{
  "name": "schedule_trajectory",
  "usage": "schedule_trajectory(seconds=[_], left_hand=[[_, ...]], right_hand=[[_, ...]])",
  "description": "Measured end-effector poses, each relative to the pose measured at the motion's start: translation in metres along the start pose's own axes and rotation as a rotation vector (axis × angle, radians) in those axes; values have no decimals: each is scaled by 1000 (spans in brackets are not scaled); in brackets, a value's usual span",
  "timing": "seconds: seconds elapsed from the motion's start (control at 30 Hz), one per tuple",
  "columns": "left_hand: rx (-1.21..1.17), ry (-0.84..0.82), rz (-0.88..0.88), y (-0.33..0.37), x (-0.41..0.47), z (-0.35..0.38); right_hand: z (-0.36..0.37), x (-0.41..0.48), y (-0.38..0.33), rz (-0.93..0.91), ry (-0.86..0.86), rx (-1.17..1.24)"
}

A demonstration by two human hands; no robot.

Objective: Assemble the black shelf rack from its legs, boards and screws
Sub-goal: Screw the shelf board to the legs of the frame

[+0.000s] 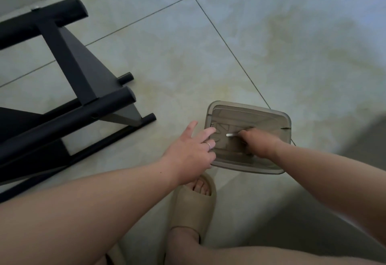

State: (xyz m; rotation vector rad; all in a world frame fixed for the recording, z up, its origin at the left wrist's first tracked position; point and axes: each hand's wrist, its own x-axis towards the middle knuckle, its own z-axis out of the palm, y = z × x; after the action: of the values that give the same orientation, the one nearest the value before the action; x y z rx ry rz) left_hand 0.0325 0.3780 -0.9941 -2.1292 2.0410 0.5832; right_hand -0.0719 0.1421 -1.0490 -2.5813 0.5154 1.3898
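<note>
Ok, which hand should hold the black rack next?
Probably the left hand: it is open on the box, nearest the black rack. The right hand is in the box, gripping a silver tool.

You see a dim, flat-lit scene: cool bluish light enters at the upper right of the floor [292, 34], and shadows are soft and diffuse. Wide-angle distortion bends the tile joints toward the edges. The right hand [257, 141] and the right edge are blurred; only the small pale metal piece [230, 135] glints.
</note>
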Motion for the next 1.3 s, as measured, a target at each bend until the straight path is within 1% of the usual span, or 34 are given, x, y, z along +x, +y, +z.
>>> schedule_trajectory(seconds=[0.1,0.23,0.33,0.43,0.5,0.57,0.67,0.83,0.87,0.93,1.03,1.1,1.23,1.3], left_hand=[[20,-34,2,1,2,-9],[8,-30,-31,-4,-4,-35],[45,8,6,-13,-19,-67],[73,51,12,-21,-44,-106],[53,99,-51,-26,-64,-132],[-25,179,-176,-30,-86,-154],[-294,338,-452,-39,-128,-177],[-585,472,-820,-60,-197,-190],[-648,484,-878,-64,-208,-187],[-764,457,-948,-71,-226,-175],[-864,373,-991,-79,-242,-153],[-903,340,-993,-85,-245,-142],[-965,359,-986,-95,-236,-133],[-966,333,-971,-100,-227,-130]], right_hand=[[-6,-9,-1,57,106,176],[-25,-33,-2,87,287,402],[-49,-61,-6,67,393,550],[-86,-95,-24,5,473,802],[-116,-123,-41,-52,508,888],[-144,-154,-60,-127,540,917],[-172,-202,-96,-246,589,959],[-177,-258,-165,-400,549,1071],[-174,-263,-177,-412,547,1106],[-163,-267,-198,-428,534,1190],[-145,-261,-218,-426,501,1296],[-141,-253,-225,-419,483,1325],[-144,-238,-232,-436,450,1292],[-145,-231,-235,-446,446,1258]])
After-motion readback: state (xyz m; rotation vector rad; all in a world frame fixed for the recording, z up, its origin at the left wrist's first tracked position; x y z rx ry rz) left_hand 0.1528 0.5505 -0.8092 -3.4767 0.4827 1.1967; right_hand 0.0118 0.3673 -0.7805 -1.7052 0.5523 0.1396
